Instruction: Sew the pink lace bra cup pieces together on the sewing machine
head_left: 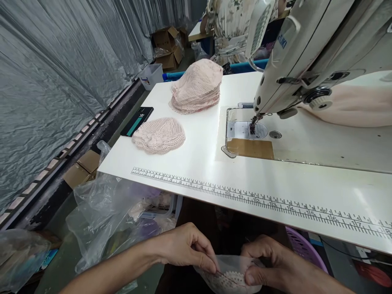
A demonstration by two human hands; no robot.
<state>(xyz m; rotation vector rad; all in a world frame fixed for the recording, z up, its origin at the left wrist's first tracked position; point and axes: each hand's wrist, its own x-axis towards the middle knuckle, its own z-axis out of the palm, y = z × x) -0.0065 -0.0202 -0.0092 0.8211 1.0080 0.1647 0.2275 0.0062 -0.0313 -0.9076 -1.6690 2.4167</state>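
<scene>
Below the table's front edge, my left hand [196,249] pinches one side of a sheer pale lace fabric piece [229,277]. My right hand [263,261] grips its other side between thumb and fingers. A dark reddish line, like a seam or thread, runs across the lace between both hands. On the white table lie a tall stack of pink lace cups [197,87] and a smaller lace pile [159,135]. The sewing machine [288,73] stands to the right, its presser foot [252,125] over the metal plate, apart from my hands.
A printed ruler [226,192] runs along the table's front edge. A dark phone-like item [137,121] lies at the left edge. Plastic bags [104,216] and a purple basket [306,249] are below. Pink fabric [355,106] lies behind the machine; another person [229,28] is beyond.
</scene>
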